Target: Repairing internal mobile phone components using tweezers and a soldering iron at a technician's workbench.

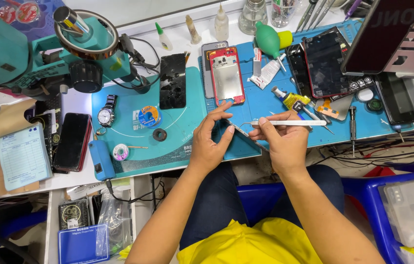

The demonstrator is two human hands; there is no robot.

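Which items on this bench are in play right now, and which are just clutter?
In play:
left hand
right hand
thin phone part held edge-on between both hands
tweezers in the right hand

Lying about:
red phone frame
wristwatch
green air blower
black phone
screwdriver

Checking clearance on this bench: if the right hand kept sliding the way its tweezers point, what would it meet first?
The right hand holds white tweezers with tips pointing left. Going on, they would likely first meet the left hand, at its fingers, though depth is hard to judge.

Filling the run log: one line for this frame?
left hand: steadies thin part | right hand: holds tweezers | behind: red phone frame
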